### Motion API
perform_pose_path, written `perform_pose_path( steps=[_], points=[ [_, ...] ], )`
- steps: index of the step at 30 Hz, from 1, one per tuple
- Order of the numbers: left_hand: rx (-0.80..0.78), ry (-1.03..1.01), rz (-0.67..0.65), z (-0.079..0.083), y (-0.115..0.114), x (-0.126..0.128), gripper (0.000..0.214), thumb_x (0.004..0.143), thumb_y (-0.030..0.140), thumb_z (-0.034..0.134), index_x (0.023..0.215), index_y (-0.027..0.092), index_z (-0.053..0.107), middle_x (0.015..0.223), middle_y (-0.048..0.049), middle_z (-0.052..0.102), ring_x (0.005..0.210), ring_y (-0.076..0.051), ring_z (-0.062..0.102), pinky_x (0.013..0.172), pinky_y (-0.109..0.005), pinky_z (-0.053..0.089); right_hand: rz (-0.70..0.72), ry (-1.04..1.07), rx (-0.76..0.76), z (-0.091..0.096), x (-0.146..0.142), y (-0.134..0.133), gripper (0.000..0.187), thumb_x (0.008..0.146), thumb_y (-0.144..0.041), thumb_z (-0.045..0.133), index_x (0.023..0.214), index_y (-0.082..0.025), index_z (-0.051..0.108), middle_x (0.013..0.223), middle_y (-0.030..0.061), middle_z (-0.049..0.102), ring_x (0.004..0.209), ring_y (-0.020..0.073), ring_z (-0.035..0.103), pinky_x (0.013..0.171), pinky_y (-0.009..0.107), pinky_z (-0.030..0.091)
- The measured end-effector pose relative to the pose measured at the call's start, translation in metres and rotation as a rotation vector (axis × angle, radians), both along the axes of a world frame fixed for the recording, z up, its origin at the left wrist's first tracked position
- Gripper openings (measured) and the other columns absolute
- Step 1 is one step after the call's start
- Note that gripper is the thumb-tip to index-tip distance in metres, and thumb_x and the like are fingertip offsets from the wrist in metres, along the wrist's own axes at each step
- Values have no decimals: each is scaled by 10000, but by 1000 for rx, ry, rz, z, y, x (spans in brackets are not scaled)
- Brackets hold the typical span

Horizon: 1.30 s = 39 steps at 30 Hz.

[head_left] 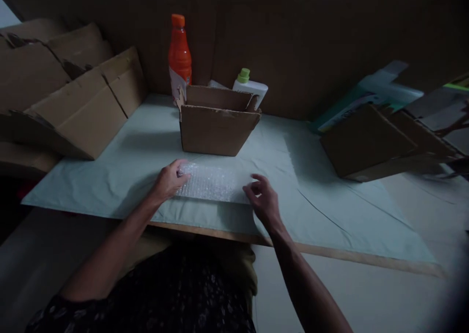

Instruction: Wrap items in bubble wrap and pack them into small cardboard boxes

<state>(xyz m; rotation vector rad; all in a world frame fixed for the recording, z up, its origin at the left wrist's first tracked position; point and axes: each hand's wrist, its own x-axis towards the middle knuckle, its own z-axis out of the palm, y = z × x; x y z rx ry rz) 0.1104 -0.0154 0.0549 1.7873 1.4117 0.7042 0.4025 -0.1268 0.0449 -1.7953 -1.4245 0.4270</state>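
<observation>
A clear bubble wrap pouch (208,181) is stretched low over the cloth in front of me. My left hand (170,179) grips its left end, thumb on the near side and fingers behind. At the other end, my right hand (263,198) has its thumb and fingers curled together at the pouch's smooth, see-through edge. The index finger arches above that edge. Just beyond the pouch stands a small open cardboard box (216,130), its inside mostly hidden.
Behind the box stand an orange bottle (179,54) and a white bottle with a green cap (252,86). Larger cardboard boxes (84,93) are at the left. A box (366,142) and a teal bottle (370,93) are at the right. A pale green cloth (146,128) covers the table.
</observation>
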Motion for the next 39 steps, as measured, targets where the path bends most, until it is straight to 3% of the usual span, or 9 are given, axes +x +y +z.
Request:
perform_pose_path(
  steps=[6, 9, 13, 16, 19, 24, 28, 36, 39],
  points=[
    [542, 322, 96, -8, -7, -14, 579, 876, 286, 598, 1411, 86, 502, 1357, -220, 609, 1298, -350, 549, 1126, -526, 411, -54, -505, 20, -19, -12, -2, 513, 883, -339, 595, 1351, -132, 570, 1386, 209, 615, 1202, 354, 590, 978, 527, 463],
    [645, 323, -147, -13, -25, 9, 632, 955, 360, 528, 1510, 98, 379, 1562, -218, 440, 1480, -330, 381, 1206, -500, 324, 142, -580, 6, -16, -40, 12, 552, 947, -288, 512, 1476, -136, 476, 1538, 184, 493, 1386, 319, 470, 1078, 493, 416],
    [566, 451, -512, -26, -39, 36, 710, 1023, 475, 386, 1592, 81, 225, 1666, -196, 278, 1565, -284, 227, 1261, -449, 226, 468, -687, -179, -24, -84, 41, 585, 996, -310, 466, 1555, -149, 403, 1599, 144, 430, 1496, 274, 350, 1156, 431, 355],
    [498, 595, -578, -33, -37, 21, 695, 1033, 518, 333, 1574, 83, 303, 1661, -180, 296, 1564, -288, 231, 1280, -464, 158, 505, -741, -210, -32, -79, 37, 620, 1023, -419, 439, 1575, -146, 377, 1634, 133, 373, 1530, 272, 293, 1218, 435, 266],
    [455, 627, -537, -35, -32, -9, 657, 1032, 517, 342, 1550, 114, 371, 1665, -159, 296, 1565, -301, 222, 1276, -504, 148, 412, -738, -204, -35, -37, 11, 643, 1026, -473, 417, 1575, -140, 373, 1644, 132, 353, 1530, 278, 299, 1229, 455, 240],
    [417, 504, -385, -29, -15, -31, 533, 1023, 413, 362, 1453, 133, 505, 1576, -163, 457, 1483, -308, 379, 1209, -507, 303, 131, -590, -145, -21, 24, -12, 459, 1034, -351, 360, 1401, -175, 572, 1434, 140, 614, 1363, 297, 524, 1075, 487, 409],
    [355, 527, -232, -15, 13, -16, 474, 919, 281, 487, 1366, 159, 584, 1356, -159, 633, 1266, -317, 553, 1099, -485, 406, 140, -567, -193, 2, 12, 15, 412, 977, -285, 475, 1346, -168, 614, 1269, 149, 707, 1096, 284, 660, 951, 427, 469],
    [240, 607, -311, 5, 38, 0, 147, 726, 171, 596, 815, 204, 708, 810, -73, 710, 832, -264, 649, 798, -374, 491, 282, -669, -341, 21, -17, 67, 235, 797, -113, 577, 951, -189, 737, 959, 95, 773, 901, 247, 648, 793, 327, 424],
    [277, 565, -301, 22, 36, -4, 121, 747, 165, 577, 795, 200, 682, 916, -78, 708, 904, -237, 655, 838, -344, 504, 280, -660, -256, 35, -15, 62, 227, 814, -104, 534, 952, -166, 703, 1031, 117, 748, 947, 249, 628, 840, 336, 429]
  ],
)
